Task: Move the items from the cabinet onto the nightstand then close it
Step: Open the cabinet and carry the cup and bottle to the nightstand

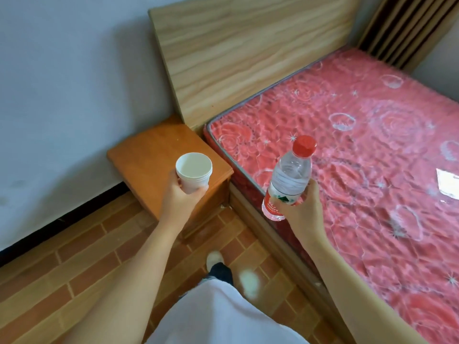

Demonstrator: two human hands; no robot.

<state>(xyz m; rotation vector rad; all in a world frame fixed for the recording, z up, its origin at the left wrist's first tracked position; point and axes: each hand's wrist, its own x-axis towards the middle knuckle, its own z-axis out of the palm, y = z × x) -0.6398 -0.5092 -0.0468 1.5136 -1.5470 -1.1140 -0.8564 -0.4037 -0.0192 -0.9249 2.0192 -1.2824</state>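
Fingers (202, 189) of left hand (180, 197) around one cup stack (194, 171), right hand (301, 207) around one bottle (288, 177), above one nightstand (149, 155).

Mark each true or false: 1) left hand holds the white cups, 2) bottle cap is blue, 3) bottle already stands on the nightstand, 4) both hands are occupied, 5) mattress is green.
1) The left hand holds the stack of white cups. True.
2) The water bottle has a blue cap. False: the cap is red.
3) The bottle stands on the nightstand. False: the right hand holds it in the air, beside the bed.
4) Both hands are occupied. True.
5) The mattress is green. False: it is red with a rose pattern.
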